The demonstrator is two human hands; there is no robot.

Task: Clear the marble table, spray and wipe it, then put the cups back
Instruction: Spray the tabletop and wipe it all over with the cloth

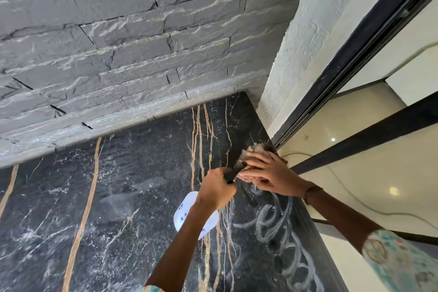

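The black marble table [132,192] with gold and white veins fills the lower left. My left hand [216,188] grips a white spray bottle [183,214] by its black trigger head, held above the table. My right hand [267,174] lies flat, fingers straight, pressing a beige cloth [252,149] onto the table's far right corner. Swirling wet wipe marks [279,225] run along the right edge toward me. No cups are in view.
A grey stone wall [132,38] borders the table's far side. A white textured pillar [298,50] stands at the corner. Right of the table are a black door frame [369,31], a glossy cream floor [369,197] and a thin cable.
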